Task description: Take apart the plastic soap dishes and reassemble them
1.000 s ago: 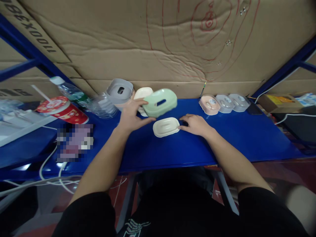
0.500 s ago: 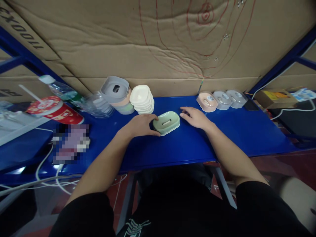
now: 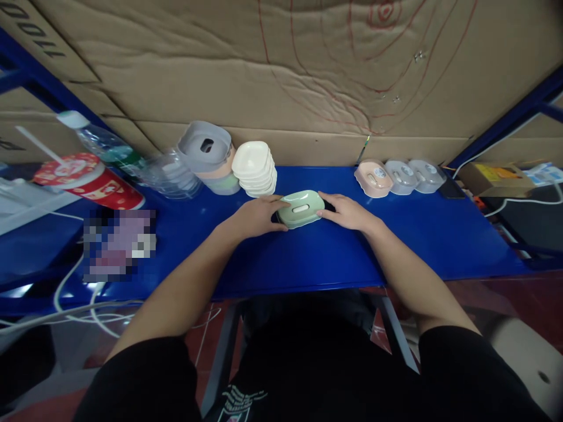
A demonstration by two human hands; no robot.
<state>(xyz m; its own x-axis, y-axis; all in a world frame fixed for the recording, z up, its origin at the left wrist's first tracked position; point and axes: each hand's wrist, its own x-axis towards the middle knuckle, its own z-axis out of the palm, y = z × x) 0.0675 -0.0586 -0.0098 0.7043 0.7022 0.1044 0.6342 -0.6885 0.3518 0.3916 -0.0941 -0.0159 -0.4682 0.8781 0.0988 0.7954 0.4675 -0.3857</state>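
Hands (image 3: 264, 217) (image 3: 347, 212), green dish (image 3: 303, 218) snug between.

In front of you, near the middle of the frame, you have a pale green tray (image 3: 311, 201), glossy, shallow and oblong with rounded corners. Its long side runs roughly left to right, the right end slightly higher in the frame, and its face is turned up towards you. Your hands grip it at either end. Through the slot in its centre you see a raised white strip (image 3: 301, 208), and a thin pale edge shows below its near rim.
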